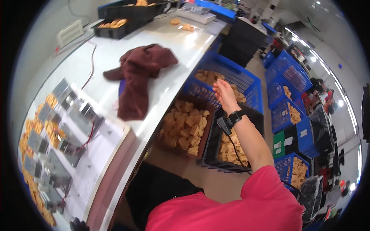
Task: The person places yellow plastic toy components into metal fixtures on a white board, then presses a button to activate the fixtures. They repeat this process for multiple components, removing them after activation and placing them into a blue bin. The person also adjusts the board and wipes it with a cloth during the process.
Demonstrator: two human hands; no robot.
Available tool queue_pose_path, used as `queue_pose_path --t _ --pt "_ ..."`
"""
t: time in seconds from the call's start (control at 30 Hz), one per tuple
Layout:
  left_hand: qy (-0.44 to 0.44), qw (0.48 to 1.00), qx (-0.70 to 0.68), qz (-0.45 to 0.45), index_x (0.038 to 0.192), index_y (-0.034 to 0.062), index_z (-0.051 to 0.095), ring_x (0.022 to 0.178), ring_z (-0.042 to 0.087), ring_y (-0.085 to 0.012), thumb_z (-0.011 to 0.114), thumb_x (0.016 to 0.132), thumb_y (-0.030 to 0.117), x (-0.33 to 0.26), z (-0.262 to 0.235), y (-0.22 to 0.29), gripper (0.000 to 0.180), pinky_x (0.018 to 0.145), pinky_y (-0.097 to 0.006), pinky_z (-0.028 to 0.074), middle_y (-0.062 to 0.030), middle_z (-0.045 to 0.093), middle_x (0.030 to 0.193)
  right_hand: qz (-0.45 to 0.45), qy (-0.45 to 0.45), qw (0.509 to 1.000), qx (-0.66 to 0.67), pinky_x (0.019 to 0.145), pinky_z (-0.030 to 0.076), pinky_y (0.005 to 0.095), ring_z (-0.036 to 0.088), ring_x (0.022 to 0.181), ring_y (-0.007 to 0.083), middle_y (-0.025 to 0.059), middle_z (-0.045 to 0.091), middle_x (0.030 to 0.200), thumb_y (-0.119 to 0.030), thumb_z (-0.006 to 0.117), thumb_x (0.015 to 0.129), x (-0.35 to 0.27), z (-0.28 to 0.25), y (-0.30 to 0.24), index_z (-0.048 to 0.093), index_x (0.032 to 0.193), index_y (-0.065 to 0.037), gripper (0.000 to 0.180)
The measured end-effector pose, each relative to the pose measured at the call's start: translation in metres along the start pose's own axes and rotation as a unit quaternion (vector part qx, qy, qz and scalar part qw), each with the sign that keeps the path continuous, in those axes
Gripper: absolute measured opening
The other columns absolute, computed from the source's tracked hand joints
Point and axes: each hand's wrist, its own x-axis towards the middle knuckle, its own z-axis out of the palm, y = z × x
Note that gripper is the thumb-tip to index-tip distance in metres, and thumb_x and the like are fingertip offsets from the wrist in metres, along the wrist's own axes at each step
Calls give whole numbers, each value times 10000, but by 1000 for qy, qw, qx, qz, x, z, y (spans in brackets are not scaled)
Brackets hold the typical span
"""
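Observation:
My right hand (223, 91) reaches out over a blue plastic crate (252, 85) to the right of the workbench. Its fingers are stretched out and nothing shows in them. A black wrist strap with a small box and a cord (231, 119) sits on that wrist. Inside the crate lie tan, flat, irregular pieces (210, 76). Nearer to me, a black crate (214, 152) and a brown bin (206, 134) hold more such pieces. My left hand is not in view.
On the white bench (173, 50) lie a crumpled maroon cloth (144, 71) and black trays (111, 29) with tan pieces. A fixture with several grey metal blocks (46, 173) stands at left. Stacked blue crates (285, 73) line the right side. A tall black bin (241, 40) stands beyond.

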Motion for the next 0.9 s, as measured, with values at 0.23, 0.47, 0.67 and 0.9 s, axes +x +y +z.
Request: queue_pose_path --t 0.23,0.47,0.67,0.9 --pt "272 950 61 -139 1347 -88 508 1283 503 -270 415 1044 108 -29 -11 -44 372 1112 -391 382 -163 533 1391 -52 -268 958 -87 764 478 204 575 809 52 3 649 954 -226 570 1027 -125 159 -40 633 1174 -36 248" --pt "317 922 -1 -221 1395 -50 472 1291 494 -250 361 1037 92 -27 5 -66 400 1108 -392 375 -162 520 1397 -366 -503 728 -288 795 477 280 631 851 197 97 657 923 -24 683 877 -233 264 -82 688 1084 -24 207" --pt "281 922 -70 -256 1419 -60 440 1273 499 -259 300 1070 298 -26 8 -87 519 1104 -402 364 -180 515 1390 -444 -539 644 -311 768 454 339 612 847 239 69 645 900 -83 751 820 -244 307 -71 700 1045 -61 232" --pt "254 929 -90 -253 1382 -54 460 1253 504 -253 294 1061 412 -30 10 -92 590 1084 -399 373 -172 519 1364 -392 -564 649 -326 763 449 344 595 835 256 54 623 856 -78 786 774 -241 321 -51 736 938 -94 172"
